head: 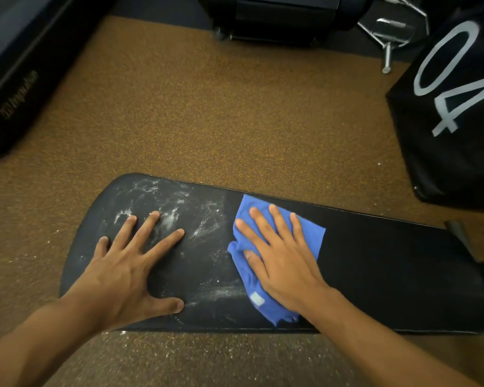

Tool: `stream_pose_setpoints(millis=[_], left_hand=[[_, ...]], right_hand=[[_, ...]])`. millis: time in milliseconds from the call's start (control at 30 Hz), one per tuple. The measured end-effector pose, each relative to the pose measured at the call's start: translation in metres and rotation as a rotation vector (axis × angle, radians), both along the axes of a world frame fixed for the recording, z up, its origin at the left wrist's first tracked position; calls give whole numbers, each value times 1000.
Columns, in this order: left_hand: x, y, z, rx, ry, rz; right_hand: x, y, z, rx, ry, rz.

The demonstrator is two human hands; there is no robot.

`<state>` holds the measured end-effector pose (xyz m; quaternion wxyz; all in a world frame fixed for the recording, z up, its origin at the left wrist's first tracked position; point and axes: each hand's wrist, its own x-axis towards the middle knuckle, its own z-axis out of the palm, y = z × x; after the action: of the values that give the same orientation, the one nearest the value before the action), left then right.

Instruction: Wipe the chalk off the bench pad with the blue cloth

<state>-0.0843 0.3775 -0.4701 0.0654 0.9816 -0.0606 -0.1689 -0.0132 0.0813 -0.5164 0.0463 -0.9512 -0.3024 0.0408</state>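
A black bench pad [380, 277] stretches across the lower middle of the head view. White chalk [207, 227] is smeared over its left half, while the right half looks dark and clean. My left hand [129, 269] lies flat on the chalky left end with fingers spread. My right hand [280, 252] presses flat on the crumpled blue cloth [310, 236] at the pad's middle, just right of the chalk. Part of the cloth is hidden under my palm.
Brown speckled floor [207, 113] surrounds the bench, with chalk dust near its front. A black box marked 04 [453, 101] stands at the right. Dark equipment [14, 74] lies at the far left, a black machine base [277, 18] and chrome bars [389, 37] at the top.
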Motion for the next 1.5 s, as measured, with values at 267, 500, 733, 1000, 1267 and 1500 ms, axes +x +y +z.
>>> stream_pose_setpoints(millis=[267,500,733,1000,1267,1500], left_hand=[[-1,0,-1,9,-5,2],[-1,2,-3,-2,-17,-5],[-1,2,-7,4,-16,-2],[0,3,-6,8,-15,-3],[-1,3,-8,24,-17,-9],[0,2,-4,9,2,0]], right_hand=[[-9,16,2,8,-5,30],[15,-12,1,-20,-14,17],[-6,24,3,8,-2,-27],[-13,-23,4,-57,7,179],[-23,17,4,-7,31,83],[-32,-24,1,-21,2,177]])
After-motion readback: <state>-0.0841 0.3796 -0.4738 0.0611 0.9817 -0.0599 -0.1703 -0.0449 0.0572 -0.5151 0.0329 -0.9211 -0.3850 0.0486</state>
